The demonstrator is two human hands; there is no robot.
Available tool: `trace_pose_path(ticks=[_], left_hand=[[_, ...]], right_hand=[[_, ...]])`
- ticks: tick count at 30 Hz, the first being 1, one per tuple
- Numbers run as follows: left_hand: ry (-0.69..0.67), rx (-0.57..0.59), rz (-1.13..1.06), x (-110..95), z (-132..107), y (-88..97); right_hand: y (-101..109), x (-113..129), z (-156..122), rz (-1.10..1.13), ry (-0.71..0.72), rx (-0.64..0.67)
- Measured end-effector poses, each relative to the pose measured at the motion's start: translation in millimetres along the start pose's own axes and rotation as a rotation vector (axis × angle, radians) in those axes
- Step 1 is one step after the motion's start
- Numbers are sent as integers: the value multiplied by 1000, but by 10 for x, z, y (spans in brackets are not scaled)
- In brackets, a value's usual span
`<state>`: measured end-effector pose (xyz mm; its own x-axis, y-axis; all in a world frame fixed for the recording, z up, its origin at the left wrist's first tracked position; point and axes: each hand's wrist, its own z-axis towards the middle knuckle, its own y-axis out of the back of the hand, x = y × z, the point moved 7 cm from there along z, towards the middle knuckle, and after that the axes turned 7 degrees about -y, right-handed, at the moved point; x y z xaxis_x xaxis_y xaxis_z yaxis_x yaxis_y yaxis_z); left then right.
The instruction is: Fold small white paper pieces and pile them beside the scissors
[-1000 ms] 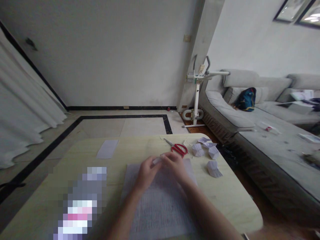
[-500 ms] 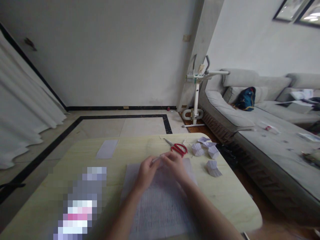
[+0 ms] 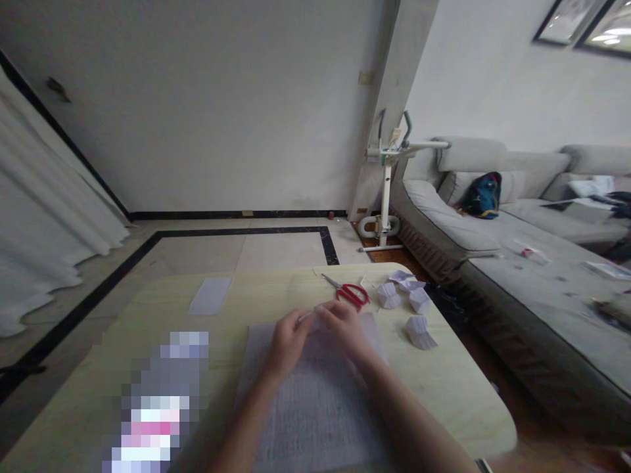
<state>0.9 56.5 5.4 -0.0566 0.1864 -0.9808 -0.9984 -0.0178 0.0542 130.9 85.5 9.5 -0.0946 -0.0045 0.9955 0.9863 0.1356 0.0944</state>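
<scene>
Both of my hands meet over a lined sheet of paper (image 3: 315, 401) lying on a pale wooden table (image 3: 444, 387). My left hand (image 3: 288, 341) and my right hand (image 3: 342, 326) pinch a small folded piece of paper (image 3: 308, 315) between their fingertips, just above the sheet's far edge. Red-handled scissors (image 3: 348, 291) lie just beyond my right hand. Several folded paper pieces (image 3: 409, 305) sit to the right of the scissors.
A loose paper strip (image 3: 211, 295) lies at the table's far left. A blurred-out patch (image 3: 158, 401) covers the near left of the table. A grey sofa (image 3: 532, 249) with a blue bag (image 3: 480, 195) stands to the right, an exercise bike (image 3: 387, 190) by the pillar.
My hands stay together on the small paper piece, fingers shifting only slightly. The view has drifted a little.
</scene>
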Motion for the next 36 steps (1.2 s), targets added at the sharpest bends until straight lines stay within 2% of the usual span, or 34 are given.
trace_pose_path(ticks=[8, 13, 20, 28, 36], left_hand=[[-32, 21, 23, -18, -2, -35], [-47, 3, 87, -51, -9, -16], [-95, -47, 241, -44, -4, 56], [-94, -8, 218, -65, -6, 36], [-87, -66, 247, -43, -5, 85]], right_hand=[[17, -20, 0, 93, -53, 2], [14, 6, -15, 85, -19, 5], [-58, -30, -10, 2, -71, 47], [-25, -2, -3, -74, 16, -4], [-98, 75, -36, -155, -15, 71]])
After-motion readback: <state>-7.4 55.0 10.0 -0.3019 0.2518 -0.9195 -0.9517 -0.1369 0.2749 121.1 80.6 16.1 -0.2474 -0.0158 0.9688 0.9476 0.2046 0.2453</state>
